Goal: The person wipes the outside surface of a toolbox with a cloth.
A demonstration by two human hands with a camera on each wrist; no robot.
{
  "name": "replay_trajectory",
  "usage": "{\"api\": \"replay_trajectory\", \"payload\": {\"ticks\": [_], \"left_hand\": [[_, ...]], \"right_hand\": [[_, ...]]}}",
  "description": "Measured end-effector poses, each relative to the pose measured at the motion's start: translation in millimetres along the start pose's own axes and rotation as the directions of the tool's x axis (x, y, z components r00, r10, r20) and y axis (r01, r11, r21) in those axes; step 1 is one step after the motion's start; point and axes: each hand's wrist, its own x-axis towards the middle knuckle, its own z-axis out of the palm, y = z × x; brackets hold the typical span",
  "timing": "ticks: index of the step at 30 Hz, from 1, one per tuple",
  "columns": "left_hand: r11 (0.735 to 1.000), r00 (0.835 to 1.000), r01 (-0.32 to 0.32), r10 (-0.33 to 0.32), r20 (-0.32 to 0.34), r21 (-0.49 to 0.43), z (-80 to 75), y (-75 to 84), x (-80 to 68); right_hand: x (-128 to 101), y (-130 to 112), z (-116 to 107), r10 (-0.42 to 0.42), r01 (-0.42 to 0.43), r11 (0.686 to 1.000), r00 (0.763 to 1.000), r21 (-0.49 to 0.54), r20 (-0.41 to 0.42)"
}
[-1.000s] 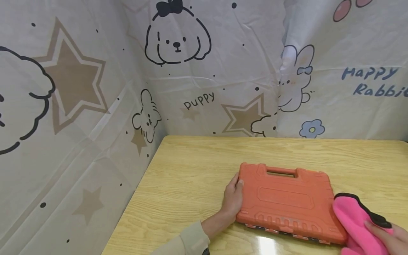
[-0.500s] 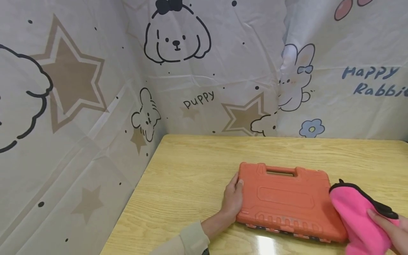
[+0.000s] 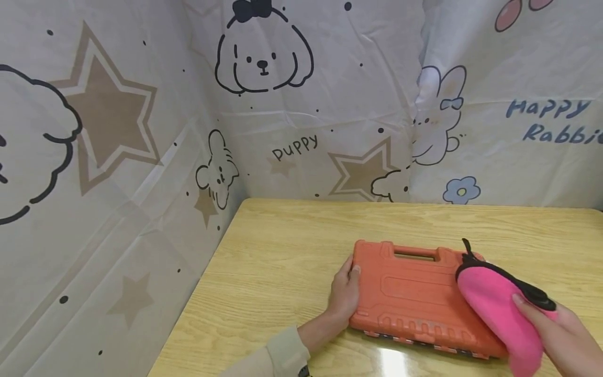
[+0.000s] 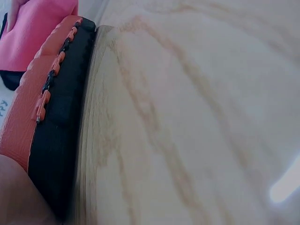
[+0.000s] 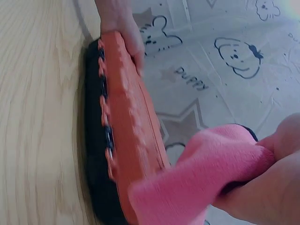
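One orange tool case (image 3: 419, 298) lies on one wooden table (image 3: 282, 272). One pink cloth (image 3: 497, 306) with black trim rests on the case's right end. Two hands are at the case: one left hand (image 3: 344, 296) and one right hand (image 3: 560, 335).

Plenty of bare wooden tabletop (image 3: 282, 272) to my left of the flat orange plastic tool case (image 3: 414, 298), and a strip behind it too. The printed cartoon curtain (image 3: 141, 183) walls off the left and back edges, so no reaching past there.
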Motion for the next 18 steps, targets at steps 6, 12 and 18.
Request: {"api": "replay_trajectory", "payload": {"ticks": [6, 12, 18], "left_hand": [[1.000, 1.000, 0.007, -0.007, -0.006, 0.013, -1.2, -0.6, -0.6], [1.000, 1.000, 0.005, -0.005, -0.002, 0.007, -2.5, -1.0, -0.6], [1.000, 1.000, -0.001, 0.002, -0.013, 0.027, -2.5, -0.1, 0.0]], "right_hand": [[2, -22, 27, -0.045, 0.040, 0.993, 0.998, 0.107, 0.046], [2, -41, 65, -0.157, 0.157, 0.982, 0.988, 0.105, -0.002], [2, -50, 104, -0.407, 0.408, 0.913, 0.911, 0.002, -0.064]]}}
